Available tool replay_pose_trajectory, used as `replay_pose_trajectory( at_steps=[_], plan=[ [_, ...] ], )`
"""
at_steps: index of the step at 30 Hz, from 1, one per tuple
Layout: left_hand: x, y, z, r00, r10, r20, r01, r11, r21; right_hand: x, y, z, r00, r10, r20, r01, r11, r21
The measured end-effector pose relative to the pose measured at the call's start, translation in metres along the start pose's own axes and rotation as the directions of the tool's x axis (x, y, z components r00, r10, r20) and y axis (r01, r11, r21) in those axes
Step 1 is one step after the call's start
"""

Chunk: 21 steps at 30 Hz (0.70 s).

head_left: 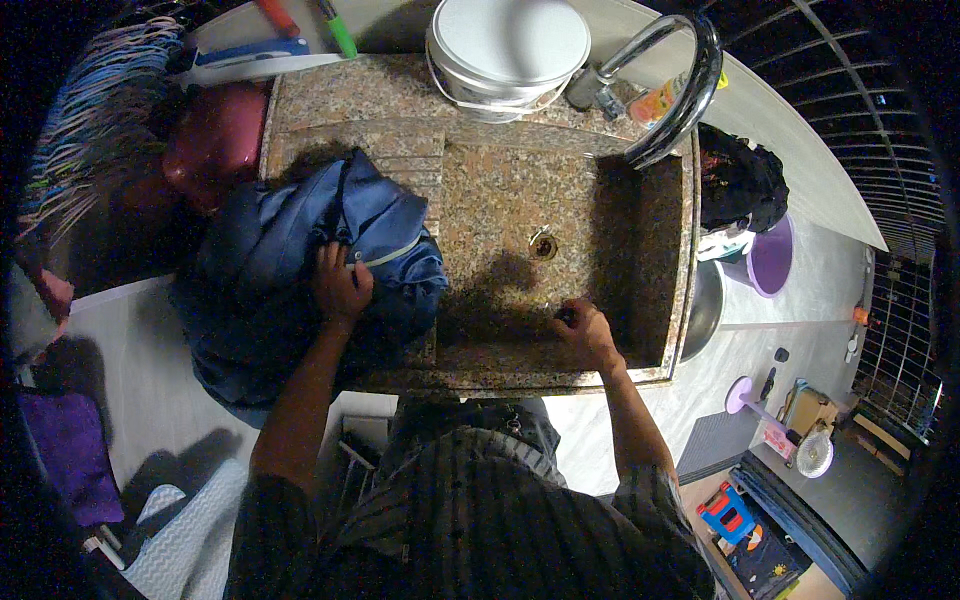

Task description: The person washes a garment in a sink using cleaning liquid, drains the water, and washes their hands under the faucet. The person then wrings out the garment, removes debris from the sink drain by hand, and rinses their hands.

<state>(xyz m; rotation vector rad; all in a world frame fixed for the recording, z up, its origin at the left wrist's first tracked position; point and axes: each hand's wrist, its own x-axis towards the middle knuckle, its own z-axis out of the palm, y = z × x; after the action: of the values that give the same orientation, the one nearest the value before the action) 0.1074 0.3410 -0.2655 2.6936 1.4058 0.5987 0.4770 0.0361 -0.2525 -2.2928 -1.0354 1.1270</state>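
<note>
A bundled dark blue garment (380, 200) with a pale piping line is heaped over the ribbed left side of the speckled stone sink (480, 180) and hangs past its front edge. My left hand (343, 285) lies on top of this cloth, fingers stretched out along it. Over the near part of the basin is my right hand (590, 335), its fingers curled together. Whatever they may hold is too small and dark to make out. A round drain (542, 243) sits in the basin floor beyond that hand.
A lidded white bucket (510, 50) and a curved chrome faucet (700, 90) stand at the back. A glossy red container (215, 140) and a string mop (100, 110) are left. To the right are a black bundle (745, 180), a purple bucket (770, 258) and a metal basin (706, 310).
</note>
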Motion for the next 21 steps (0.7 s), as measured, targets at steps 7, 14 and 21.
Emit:
replay_pose_trajectory(
  at_steps=[7,14,21],
  plan=[
    [0.0,-0.004,0.006,0.999,0.032,-0.002,-0.032,0.999,0.011,-0.045,0.007,0.009,0.872,-0.061,-0.486,-0.03,0.984,-0.176],
    [-0.001,-0.006,0.014,0.998,0.02,-0.064,-0.024,0.999,-0.049,-0.047,-0.007,0.012,0.789,-0.076,-0.609,-0.016,0.989,-0.144],
    [-0.007,-0.017,0.018,0.997,0.076,-0.019,-0.077,0.997,-0.015,-0.049,-0.02,0.007,0.815,-0.026,-0.579,-0.078,0.985,-0.153]
  ],
)
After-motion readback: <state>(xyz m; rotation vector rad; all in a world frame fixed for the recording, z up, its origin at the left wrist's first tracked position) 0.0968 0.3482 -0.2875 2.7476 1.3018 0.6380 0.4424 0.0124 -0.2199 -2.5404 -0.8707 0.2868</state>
